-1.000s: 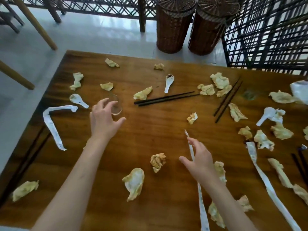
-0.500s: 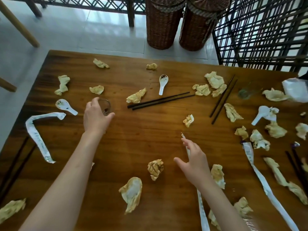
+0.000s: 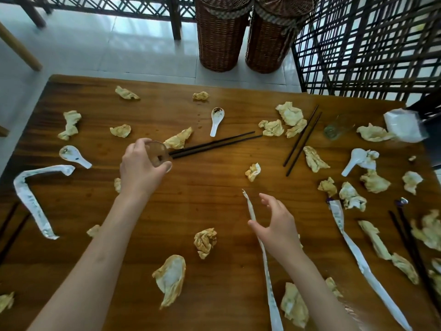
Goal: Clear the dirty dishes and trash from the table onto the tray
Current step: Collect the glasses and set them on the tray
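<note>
My left hand [image 3: 140, 168] grips a small clear glass [image 3: 158, 154] and holds it tilted above the wooden table [image 3: 214, 187], beside a pair of black chopsticks [image 3: 214, 144]. My right hand [image 3: 276, 225] hovers with fingers spread over a long white paper sleeve [image 3: 265, 256], holding nothing. Crumpled stained napkins [image 3: 205, 242] lie all over the table. White spoons lie at the left [image 3: 74, 156], centre back [image 3: 216, 120] and right [image 3: 355, 161]. A second glass [image 3: 336, 127] stands at the back right. No tray is in view.
More chopsticks [image 3: 301, 139] lie right of centre and at both side edges. Paper sleeves lie at the left [image 3: 33, 199] and right [image 3: 353, 252]. A white plastic packet [image 3: 403, 125] sits at the far right. Two wicker baskets [image 3: 222, 32] and a lattice screen stand beyond the table.
My left hand closed on the small glass and lifted it off the table toward the right. My right hand stayed over the paper sleeve.
</note>
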`<state>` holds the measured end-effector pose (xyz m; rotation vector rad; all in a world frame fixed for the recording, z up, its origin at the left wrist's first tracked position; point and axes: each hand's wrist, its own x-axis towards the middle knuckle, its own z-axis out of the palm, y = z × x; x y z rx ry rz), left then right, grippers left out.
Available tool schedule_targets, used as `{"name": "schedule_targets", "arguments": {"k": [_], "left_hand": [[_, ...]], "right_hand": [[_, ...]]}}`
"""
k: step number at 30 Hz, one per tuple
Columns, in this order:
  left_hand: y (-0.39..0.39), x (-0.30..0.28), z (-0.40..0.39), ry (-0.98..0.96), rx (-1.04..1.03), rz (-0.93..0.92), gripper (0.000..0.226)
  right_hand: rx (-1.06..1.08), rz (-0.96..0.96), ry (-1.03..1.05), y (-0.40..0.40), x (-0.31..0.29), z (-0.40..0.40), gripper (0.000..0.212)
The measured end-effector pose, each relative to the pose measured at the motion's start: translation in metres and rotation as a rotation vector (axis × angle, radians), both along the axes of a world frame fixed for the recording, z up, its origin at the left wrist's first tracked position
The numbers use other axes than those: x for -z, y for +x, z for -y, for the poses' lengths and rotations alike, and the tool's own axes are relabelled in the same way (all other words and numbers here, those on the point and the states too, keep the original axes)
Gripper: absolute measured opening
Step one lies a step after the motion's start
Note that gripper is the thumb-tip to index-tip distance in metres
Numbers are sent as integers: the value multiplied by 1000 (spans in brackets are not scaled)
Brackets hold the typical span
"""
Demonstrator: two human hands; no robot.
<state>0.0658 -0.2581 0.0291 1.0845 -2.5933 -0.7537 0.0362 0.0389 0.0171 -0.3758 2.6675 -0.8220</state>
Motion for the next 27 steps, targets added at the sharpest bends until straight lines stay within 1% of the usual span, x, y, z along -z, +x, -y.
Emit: {"name": "schedule_targets", "arguments": {"k": [6,12,19,23,27], "left_hand": [[-27,-15,-97,70,177,-47,64],[-52,-17,-181,129,243,-36,68],[-78,-16,-251,121,241,-43,66],[-99,-8,-277,97,199,-25,67],[-131,-3,-292,62,155,-45,64]], "right_hand": [[64,-14,22,-26,-7,-43,67],[54,-16,32,-57,-10,-97,67],[9,-29,40,-103,-6,-152,65],[-32,-66,28,-152,-4,-172,66],[-56,-135,5,-206,0,-177,67]]}}
